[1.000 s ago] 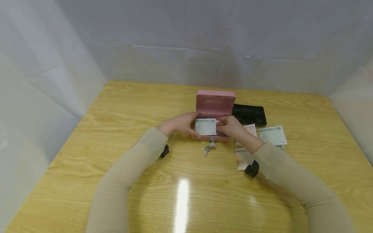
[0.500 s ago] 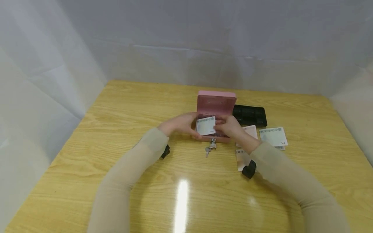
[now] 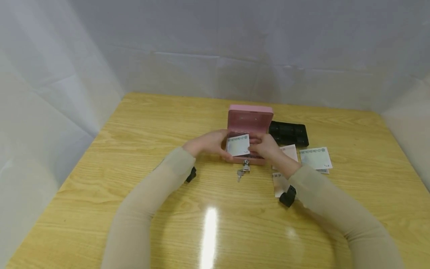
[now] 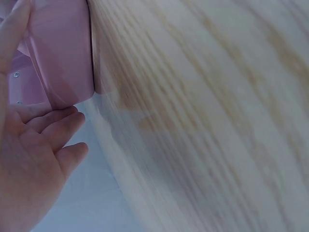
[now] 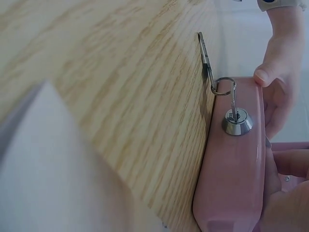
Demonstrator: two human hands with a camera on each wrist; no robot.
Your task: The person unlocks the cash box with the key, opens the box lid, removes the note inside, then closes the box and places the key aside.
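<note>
Banknote (image 3: 237, 145), white with a green patterned band along its top edge, held tilted over the open pink cash box (image 3: 249, 135), printing too small to read. Pinched at its left edge by the left hand (image 3: 208, 143) and at its right edge by the right hand (image 3: 265, 145), so squarely between the two grips, both grasping the note with curled fingers. Hovering just above the box's front half, in front of the raised lid (image 3: 250, 117).

No brand or label readable on the box. Small screws visible inside the pink wall in the left wrist view, with the left hand's fingers (image 4: 53, 126) beside the box's corner. In the right wrist view, a round silver lock (image 5: 236, 122) on the box's front face, a key inserted, a ring and second key (image 5: 206, 60) hanging from it onto the table (image 3: 134, 127).

Right of the box, a black coin tray (image 3: 288, 133) resting on the table, touching or just beside the lid. Nearer, more notes lying flat: a pinkish one (image 3: 289, 151) partly under the right wrist, a green-edged one (image 3: 315, 157) farther right, another (image 3: 279, 184) below the forearm. Writing on these also unreadable.
</note>
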